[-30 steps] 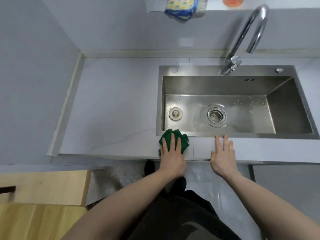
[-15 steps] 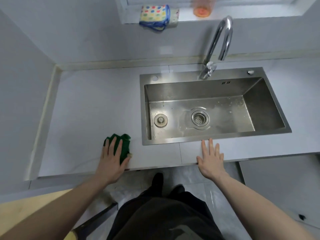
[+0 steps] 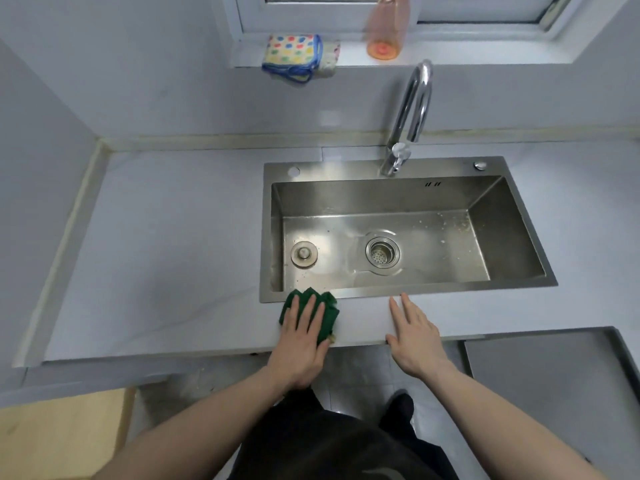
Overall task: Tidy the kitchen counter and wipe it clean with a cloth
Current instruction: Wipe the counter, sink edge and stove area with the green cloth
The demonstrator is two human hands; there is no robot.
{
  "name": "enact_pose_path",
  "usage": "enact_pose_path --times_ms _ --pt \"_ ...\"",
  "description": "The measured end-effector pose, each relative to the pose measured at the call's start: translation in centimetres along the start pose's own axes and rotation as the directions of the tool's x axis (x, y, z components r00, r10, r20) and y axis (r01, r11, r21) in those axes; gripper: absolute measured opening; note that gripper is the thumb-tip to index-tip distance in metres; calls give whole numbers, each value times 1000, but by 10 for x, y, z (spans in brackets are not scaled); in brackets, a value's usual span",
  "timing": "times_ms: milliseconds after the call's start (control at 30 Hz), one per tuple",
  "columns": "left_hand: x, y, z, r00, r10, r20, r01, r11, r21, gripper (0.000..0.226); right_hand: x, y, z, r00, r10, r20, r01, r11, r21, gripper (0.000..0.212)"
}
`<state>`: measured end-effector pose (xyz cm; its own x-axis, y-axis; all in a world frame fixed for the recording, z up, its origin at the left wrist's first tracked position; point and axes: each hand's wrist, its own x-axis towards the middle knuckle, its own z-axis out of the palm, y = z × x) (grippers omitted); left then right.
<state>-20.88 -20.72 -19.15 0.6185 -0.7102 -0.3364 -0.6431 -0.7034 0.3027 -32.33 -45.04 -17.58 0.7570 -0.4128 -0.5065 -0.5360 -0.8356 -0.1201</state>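
— Where's the cloth?

— Lower centre: a crumpled green cloth [image 3: 327, 308] lies under the left hand [image 3: 302, 336], whose grip is flat, fingers straight, pressing it onto the smooth pale worktop [image 3: 166, 237] at the steel sink [image 3: 388, 292] rim.

— And to the right?

— The right hand [image 3: 414, 332] rests open, holding nothing. Unwiped worktop probably stretches left; the left hand is nearer.

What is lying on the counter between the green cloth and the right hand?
Nothing: the head view shows only bare counter between the green cloth, pressed flat under the left hand, and the right hand.
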Motion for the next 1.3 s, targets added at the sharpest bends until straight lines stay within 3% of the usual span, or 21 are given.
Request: enact_pose_path --times_ms 167,333,600,767,1067,1300 --pt "36 78 12 997 -45 58 47 999 -29 75 -4 62 -7 997 71 -3 -71 996 60 78" --pt "53 120 16 995 -85 49 85 996 2 74 -2 135 -19 998 63 5 -63 998 -1 78" --pt "-1 55 25 914 -404 -45 405 915 -1 81 -6 175 -25 996 33 81 -32 999 -15 75" --pt "-8 26 23 906 -422 -28 422 907 -6 85 -5 175 -24 995 32 100 -34 999 24 75" --pt "62 134 34 981 -193 -34 193 981 1 77 -8 191 -22 996 50 70 -57 994 94 70" --pt "119 257 40 988 102 120 -97 994 -45 74 -22 240 -36 986 167 26 -169 980 101 71"
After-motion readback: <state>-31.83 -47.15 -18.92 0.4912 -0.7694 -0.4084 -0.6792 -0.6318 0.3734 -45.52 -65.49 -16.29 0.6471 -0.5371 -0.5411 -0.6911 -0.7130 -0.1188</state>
